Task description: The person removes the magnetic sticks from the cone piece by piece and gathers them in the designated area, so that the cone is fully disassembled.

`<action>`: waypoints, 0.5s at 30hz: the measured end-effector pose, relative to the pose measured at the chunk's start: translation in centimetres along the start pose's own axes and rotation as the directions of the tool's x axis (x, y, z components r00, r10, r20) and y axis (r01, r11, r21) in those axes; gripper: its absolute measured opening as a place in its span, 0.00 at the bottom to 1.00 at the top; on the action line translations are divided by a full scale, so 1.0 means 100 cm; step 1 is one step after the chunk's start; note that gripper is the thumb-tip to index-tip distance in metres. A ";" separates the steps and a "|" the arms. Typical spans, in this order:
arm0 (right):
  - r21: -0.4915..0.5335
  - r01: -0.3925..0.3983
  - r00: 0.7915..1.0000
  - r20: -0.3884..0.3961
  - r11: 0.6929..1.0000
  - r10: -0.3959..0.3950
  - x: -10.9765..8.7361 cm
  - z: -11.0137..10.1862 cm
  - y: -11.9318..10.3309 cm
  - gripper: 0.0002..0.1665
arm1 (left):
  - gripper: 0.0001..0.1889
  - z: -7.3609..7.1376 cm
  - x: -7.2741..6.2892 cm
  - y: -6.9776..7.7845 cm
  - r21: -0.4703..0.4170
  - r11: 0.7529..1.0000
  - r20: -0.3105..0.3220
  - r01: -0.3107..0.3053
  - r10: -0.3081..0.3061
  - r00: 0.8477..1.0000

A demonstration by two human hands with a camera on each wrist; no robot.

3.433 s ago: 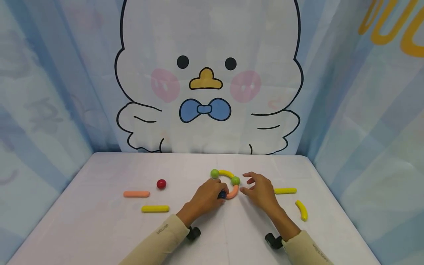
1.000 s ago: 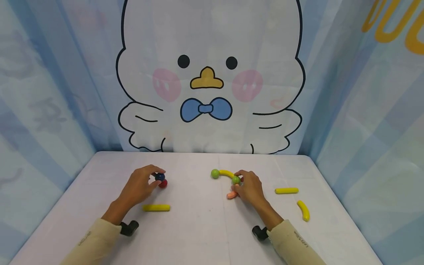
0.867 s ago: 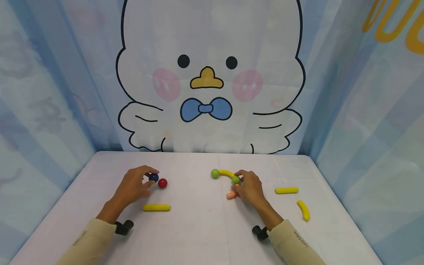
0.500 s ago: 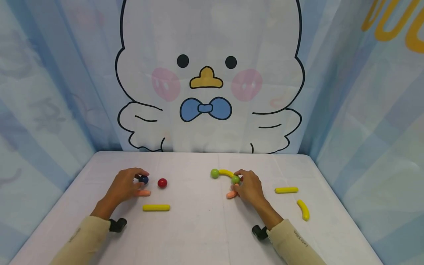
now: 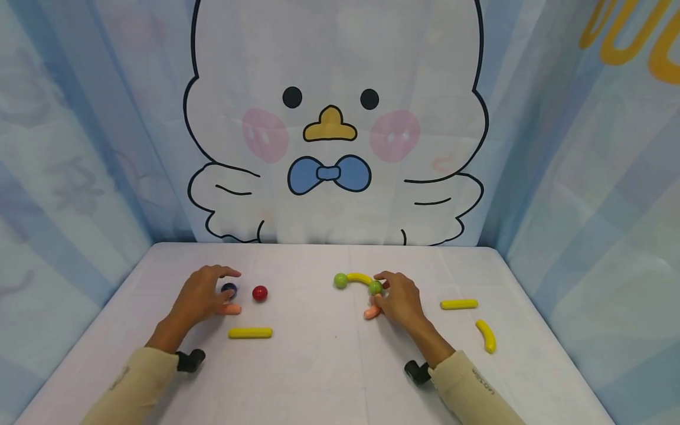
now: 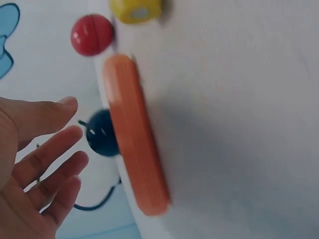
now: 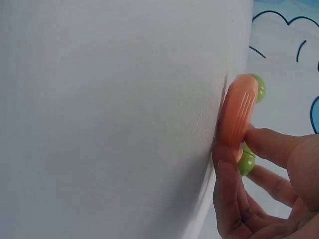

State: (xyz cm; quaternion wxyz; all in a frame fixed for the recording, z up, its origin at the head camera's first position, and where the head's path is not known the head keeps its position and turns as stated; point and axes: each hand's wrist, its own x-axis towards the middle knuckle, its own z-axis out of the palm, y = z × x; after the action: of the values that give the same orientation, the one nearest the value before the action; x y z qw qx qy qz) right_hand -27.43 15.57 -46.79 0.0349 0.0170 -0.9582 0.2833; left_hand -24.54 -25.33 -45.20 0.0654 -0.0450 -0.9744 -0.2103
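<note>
In the head view my left hand (image 5: 199, 296) is spread around a dark blue ball (image 5: 229, 289) on the table. The left wrist view shows its fingertips apart from the ball (image 6: 102, 133), which sits behind a straight orange stick (image 6: 135, 134). A red ball (image 5: 260, 293) lies just right of that hand. My right hand (image 5: 402, 301) pinches a curved orange stick (image 7: 239, 109) between thumb and fingers. This stick adjoins a green ball (image 5: 375, 287), followed by a curved yellow stick (image 5: 359, 277) and another green ball (image 5: 340, 281). The right fingers partly hide the joint.
A straight yellow stick (image 5: 249, 333) lies in front of the left hand. On the right are another straight yellow stick (image 5: 459, 304) and a loose curved yellow stick (image 5: 486, 336). A curtain with a cartoon bird (image 5: 329, 206) hangs behind the white table (image 5: 319, 383).
My left hand has carried the dark blue ball from the curved pieces leftward past the red ball and let it go. My right hand has taken hold of the curved orange stick; the chain shifted slightly left.
</note>
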 end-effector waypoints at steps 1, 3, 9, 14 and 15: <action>-0.001 0.000 1.000 -0.004 1.000 0.000 -0.001 -0.001 0.000 0.30 | 0.23 -0.001 0.000 0.005 0.003 1.000 -0.015 -0.014 0.014 1.000; 0.005 -0.009 1.000 -0.013 1.000 0.009 -0.002 -0.002 0.000 0.32 | 0.23 -0.002 -0.001 0.016 0.001 0.999 -0.043 -0.046 0.046 0.998; 0.037 -0.056 0.998 0.004 0.998 0.056 -0.009 -0.004 -0.002 0.36 | 0.20 0.007 0.003 0.058 -0.037 0.986 -0.092 -0.162 0.158 0.983; 0.043 -0.066 0.998 0.022 0.997 0.066 -0.012 -0.002 -0.003 0.37 | 0.19 0.026 0.010 0.097 -0.054 0.963 -0.096 -0.265 0.259 0.961; 0.039 -0.070 0.997 0.024 0.997 0.069 -0.012 -0.002 -0.003 0.37 | 0.19 0.030 0.012 0.105 -0.067 0.957 -0.089 -0.282 0.276 0.957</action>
State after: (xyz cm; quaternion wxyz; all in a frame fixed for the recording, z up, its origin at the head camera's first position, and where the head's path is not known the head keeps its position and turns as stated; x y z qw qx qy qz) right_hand -26.25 15.47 -46.54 0.0139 -0.0122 -0.9528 0.3032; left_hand -24.79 -14.47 -43.48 0.1310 -0.1764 -0.9458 -0.2390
